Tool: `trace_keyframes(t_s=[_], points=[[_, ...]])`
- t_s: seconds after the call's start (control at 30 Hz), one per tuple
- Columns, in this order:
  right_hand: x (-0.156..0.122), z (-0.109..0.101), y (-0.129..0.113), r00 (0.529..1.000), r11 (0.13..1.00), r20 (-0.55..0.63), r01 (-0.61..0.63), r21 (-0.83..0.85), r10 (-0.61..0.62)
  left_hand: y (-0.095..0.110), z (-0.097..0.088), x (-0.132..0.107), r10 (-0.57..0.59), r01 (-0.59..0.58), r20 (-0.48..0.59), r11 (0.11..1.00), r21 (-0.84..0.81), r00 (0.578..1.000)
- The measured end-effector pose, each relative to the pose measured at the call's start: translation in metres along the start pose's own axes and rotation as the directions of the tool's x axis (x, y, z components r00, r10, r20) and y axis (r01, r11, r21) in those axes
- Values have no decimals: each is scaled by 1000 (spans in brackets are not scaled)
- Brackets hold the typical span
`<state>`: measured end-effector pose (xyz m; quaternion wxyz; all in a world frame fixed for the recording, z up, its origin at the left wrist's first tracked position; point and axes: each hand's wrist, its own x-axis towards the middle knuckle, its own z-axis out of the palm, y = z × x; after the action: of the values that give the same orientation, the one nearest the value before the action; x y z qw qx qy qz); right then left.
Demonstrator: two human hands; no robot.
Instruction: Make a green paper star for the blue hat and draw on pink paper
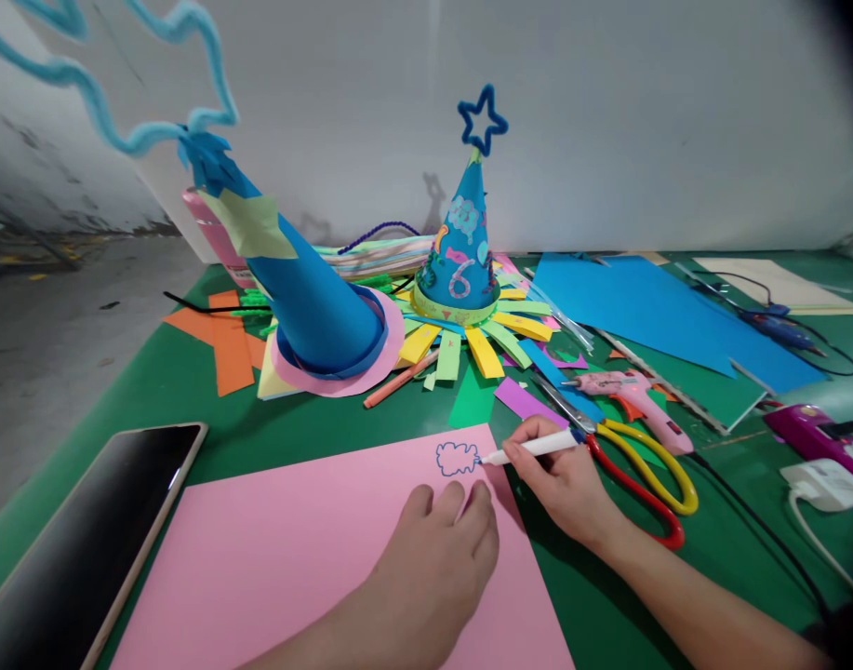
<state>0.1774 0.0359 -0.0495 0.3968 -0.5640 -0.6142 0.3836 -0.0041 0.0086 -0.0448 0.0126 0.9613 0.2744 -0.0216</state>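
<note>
My right hand (566, 479) grips a white marker (534, 448), its blue tip on the pink sheet of paper (273, 549) near the far right corner. A blue cloud-shaped outline (458, 459) is drawn there, at the marker's tip. Just below the outline, my left hand (444, 558) lies on the sheet with its fingers stretched forward and holds nothing. Scissors (635, 447) with yellow and red handles lie right beside my right hand, partly hidden by it.
A blue paper cone hat (321, 288) leans at left behind the sheet; a decorated cone hat (460, 251) with a star stands at the back. A tablet (98, 540) lies left. At right are a pink glue gun (635, 395), blue paper (628, 298) and a white plug (823, 484).
</note>
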Motion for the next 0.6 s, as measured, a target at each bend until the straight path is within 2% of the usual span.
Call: trace_keyframes(t_s=[0.1, 0.27, 0.37, 0.6], points=[[2, -1, 2, 1000, 999, -29, -10, 43, 11, 0, 0, 0, 0, 0, 4, 1000, 0, 1000], [6, -4, 4, 992, 976, -119, -8, 219, 35, 0, -2, 0, 14, -14, 14, 1000, 1, 1000], [6, -6, 5, 994, 966, -106, -7, 259, 36, 0, -3, 0, 15, -15, 14, 1000, -2, 1000], [1, -6, 4, 1000, 974, -14, -4, 228, 7, -2, -3, 2, 22, -22, 21, 1000, 6, 1000]])
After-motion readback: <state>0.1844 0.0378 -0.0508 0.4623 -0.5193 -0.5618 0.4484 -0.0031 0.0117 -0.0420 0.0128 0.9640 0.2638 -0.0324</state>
